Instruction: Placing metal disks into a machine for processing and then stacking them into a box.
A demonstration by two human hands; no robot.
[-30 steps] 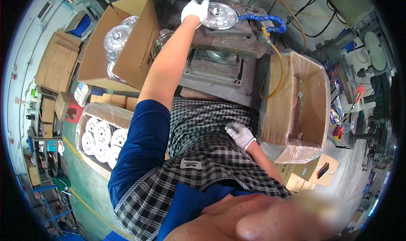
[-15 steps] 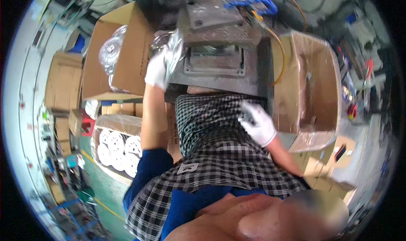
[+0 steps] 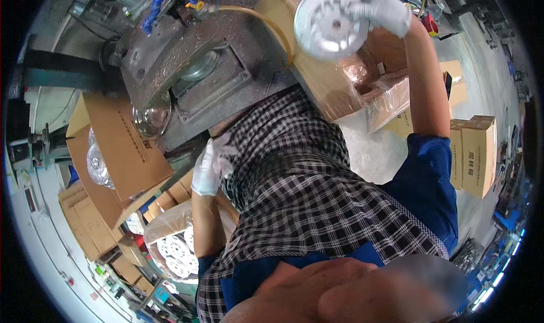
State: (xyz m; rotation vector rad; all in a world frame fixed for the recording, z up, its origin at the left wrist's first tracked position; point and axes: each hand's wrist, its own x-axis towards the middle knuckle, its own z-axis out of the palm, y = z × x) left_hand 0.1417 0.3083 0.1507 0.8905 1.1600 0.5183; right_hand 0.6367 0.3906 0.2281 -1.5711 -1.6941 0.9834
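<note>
In my gloved right hand [image 3: 381,11], raised at the upper right, is a round silver metal disc [image 3: 317,25] with punched holes around a small centre hole. The fingers grip its right edge, above the right-hand carton. My gloved left hand [image 3: 209,167] is low, in front of my apron, fingers apart and nothing in it. Beyond it, a shiny round metal piece [image 3: 201,66] sits in the dark press die [image 3: 218,90]. Another shiny domed disc [image 3: 152,116] lies by the press's left edge.
A carton [image 3: 122,153] with shiny discs [image 3: 97,161] stands left of the press. Below it, a plastic-lined box [image 3: 156,229] holds several punched discs. The wrapped carton [image 3: 317,82] stands at the right. A yellow hose [image 3: 266,18] and blue segmented tube [image 3: 164,1] hang over the press.
The view has turned. My right hand has risen to the upper right and now shows a disc. My left hand has let go of a shiny piece and come back toward my waist.
</note>
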